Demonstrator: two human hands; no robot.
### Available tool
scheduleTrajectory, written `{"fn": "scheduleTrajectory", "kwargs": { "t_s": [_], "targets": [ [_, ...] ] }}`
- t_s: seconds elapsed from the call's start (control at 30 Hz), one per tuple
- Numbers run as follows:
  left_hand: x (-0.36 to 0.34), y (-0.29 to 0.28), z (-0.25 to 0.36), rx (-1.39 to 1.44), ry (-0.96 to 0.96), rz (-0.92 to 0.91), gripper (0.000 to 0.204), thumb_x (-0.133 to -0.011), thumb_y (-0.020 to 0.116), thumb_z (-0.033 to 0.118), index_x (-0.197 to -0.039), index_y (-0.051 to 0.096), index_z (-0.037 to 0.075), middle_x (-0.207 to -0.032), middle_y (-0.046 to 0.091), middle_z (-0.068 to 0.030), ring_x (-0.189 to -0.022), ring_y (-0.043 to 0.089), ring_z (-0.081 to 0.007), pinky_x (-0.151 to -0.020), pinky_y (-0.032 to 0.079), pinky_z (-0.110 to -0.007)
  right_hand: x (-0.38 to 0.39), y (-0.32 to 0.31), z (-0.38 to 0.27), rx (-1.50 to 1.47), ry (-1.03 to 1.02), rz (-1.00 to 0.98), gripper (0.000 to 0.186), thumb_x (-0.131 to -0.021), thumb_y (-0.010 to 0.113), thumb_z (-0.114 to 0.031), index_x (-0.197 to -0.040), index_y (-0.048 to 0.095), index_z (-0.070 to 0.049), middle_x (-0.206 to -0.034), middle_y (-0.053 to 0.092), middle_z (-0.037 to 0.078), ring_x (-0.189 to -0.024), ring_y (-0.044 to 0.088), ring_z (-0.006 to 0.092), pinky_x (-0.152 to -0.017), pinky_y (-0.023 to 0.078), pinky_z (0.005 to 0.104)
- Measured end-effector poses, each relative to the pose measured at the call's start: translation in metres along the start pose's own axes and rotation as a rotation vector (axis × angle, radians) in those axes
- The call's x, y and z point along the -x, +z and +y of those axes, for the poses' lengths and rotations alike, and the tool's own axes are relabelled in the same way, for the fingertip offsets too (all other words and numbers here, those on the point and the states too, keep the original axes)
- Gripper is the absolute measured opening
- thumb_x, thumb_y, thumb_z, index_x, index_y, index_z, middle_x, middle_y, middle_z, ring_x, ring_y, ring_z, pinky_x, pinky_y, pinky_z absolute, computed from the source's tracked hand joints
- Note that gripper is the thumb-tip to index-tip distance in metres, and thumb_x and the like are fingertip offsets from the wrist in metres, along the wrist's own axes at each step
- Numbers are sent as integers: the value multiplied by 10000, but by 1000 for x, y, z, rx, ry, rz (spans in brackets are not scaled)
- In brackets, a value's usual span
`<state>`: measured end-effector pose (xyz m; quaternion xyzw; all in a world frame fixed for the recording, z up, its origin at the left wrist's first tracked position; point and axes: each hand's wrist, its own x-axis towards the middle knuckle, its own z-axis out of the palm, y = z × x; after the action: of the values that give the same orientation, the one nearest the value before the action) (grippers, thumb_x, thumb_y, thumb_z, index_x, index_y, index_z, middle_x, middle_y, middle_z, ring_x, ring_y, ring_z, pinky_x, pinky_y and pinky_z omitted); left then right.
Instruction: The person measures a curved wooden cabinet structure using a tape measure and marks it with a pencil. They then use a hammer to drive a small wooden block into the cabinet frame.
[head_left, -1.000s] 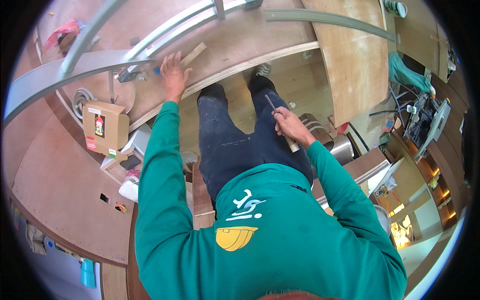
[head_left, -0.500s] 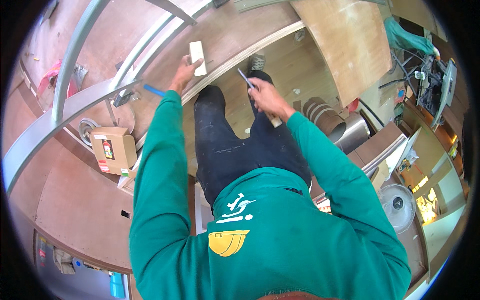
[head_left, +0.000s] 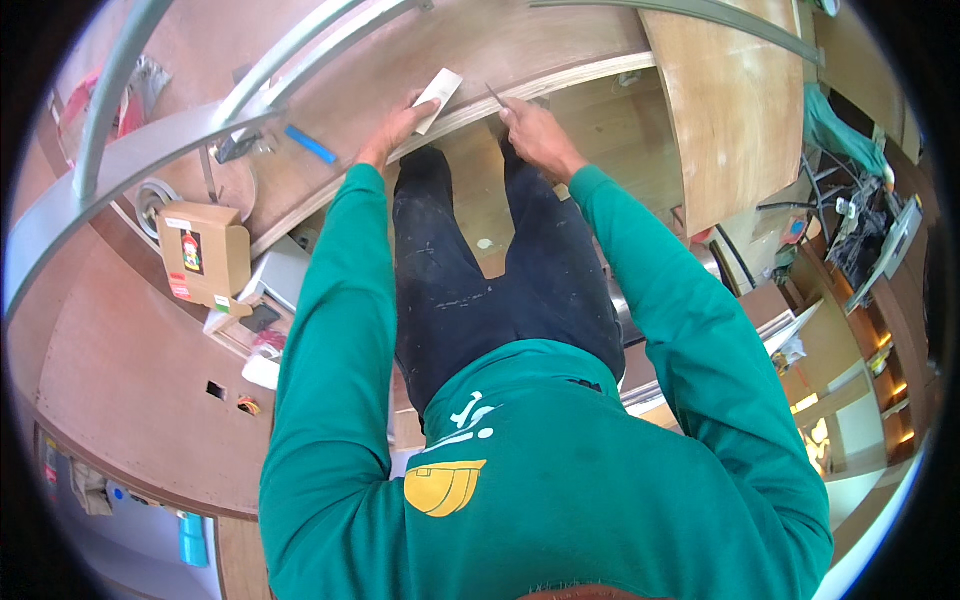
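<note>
My left hand [head_left: 402,126] grips a small pale rectangular block [head_left: 440,98], thumb on its face, just above a wooden panel edge [head_left: 540,88]. To its right, my right hand [head_left: 540,138] is closed round a chisel [head_left: 496,96]. The chisel's narrow metal blade points up and left toward the block, a short gap apart from it. Its handle is hidden under my fingers. On the brown board [head_left: 330,110] left of my left hand lies a blue strip-like object [head_left: 310,144].
A grey metal ladder-like frame [head_left: 85,225] stands at the left, beside an opened cardboard box [head_left: 205,255]. A large plywood sheet [head_left: 735,110] rises at the right, with a tangle of black cables [head_left: 850,225] beyond it. My legs are between the boards.
My left hand and the block have moved right, and the block now tilts. My right hand has moved up, bringing the chisel close to the block. The view has shifted somewhat.
</note>
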<state>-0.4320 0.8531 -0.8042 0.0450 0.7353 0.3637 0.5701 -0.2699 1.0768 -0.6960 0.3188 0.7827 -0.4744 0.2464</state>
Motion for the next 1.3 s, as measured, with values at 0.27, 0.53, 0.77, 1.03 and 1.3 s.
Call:
{"fn": "scheduleTrajectory", "kwargs": {
  "t_s": [0.27,0.53,0.77,1.03,1.3],
  "targets": [
    [-9,-1,-4,-300,277,-17,759,-766,897,518,-1285,673,10,-1216,747,-220,-1134,717,-357,-986,553,-431,-24,1,-6,200,-13,-166,309,-1054,580,-259,-1202,717,-24,-1138,737,288,-1142,670,481,-990,505,555],
    [4,-7,10,-360,274,28,667,-845,843,456,-1333,711,21,-1225,730,-212,-1145,701,-393,-994,553,-468,-34,23,0,96,-31,-154,341,-1077,548,-259,-1281,659,-9,-1104,722,323,-1084,663,531,-951,507,582],
    [4,24,-7,-667,408,224,562,-944,762,461,-1340,692,69,-1387,609,-149,-1290,589,-381,-1058,515,-485,-36,34,10,75,-53,-143,330,-1102,495,-251,-1142,646,39,-1090,713,346,-1059,660,554,-934,497,613],
    [8,59,-14,-743,528,479,613,-999,690,482,-1477,586,113,-1273,672,-163,-1218,616,-393,-986,530,-516,-33,40,15,142,-17,-89,333,-1099,489,-259,-1135,641,36,-1052,704,375,-1049,653,581,-918,485,637],
    [-3,33,0,-739,456,284,656,-961,718,564,-1351,648,41,-1190,708,-207,-1114,664,-439,-923,548,-532,-41,37,3,229,-74,-94,337,-1097,477,-249,-1188,621,42,-1032,707,380,-1037,660,577,-931,488,634]
  ]
}}
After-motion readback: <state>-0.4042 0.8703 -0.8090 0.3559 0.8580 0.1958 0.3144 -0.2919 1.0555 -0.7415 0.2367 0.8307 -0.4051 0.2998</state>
